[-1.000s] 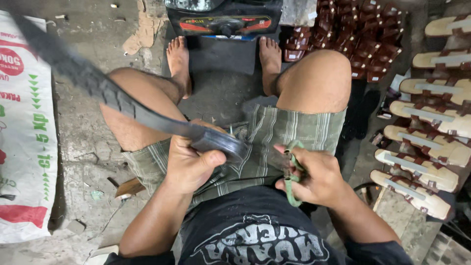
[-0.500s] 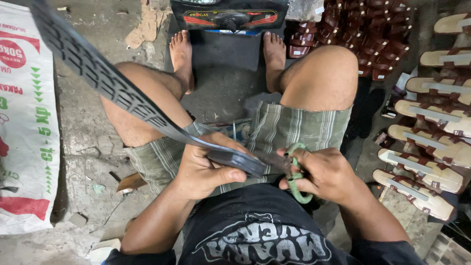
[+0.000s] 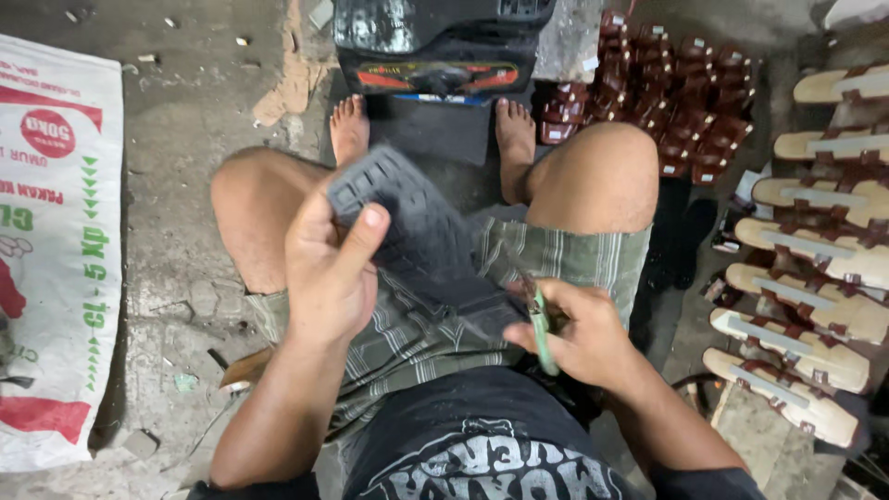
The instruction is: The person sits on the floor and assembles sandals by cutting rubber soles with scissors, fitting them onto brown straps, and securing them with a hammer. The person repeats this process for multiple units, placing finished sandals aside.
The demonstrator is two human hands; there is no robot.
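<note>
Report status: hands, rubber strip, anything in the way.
Left hand grips ridged black rubber strip. Right hand holds green-handled scissors at its lower end. Nothing in the way.

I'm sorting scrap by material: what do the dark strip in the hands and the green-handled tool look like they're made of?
The dark strip in the left hand looks like matte black rubber: moulded block tread and a limp bend. The tool in the right hand shows a green, probably plastic-coated grip; its blades are too blurred to tell, likely metal.

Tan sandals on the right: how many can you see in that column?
7 tan sandals show, stacked top to bottom along the right edge. The frame edge crops the column, so more may be hidden.
</note>
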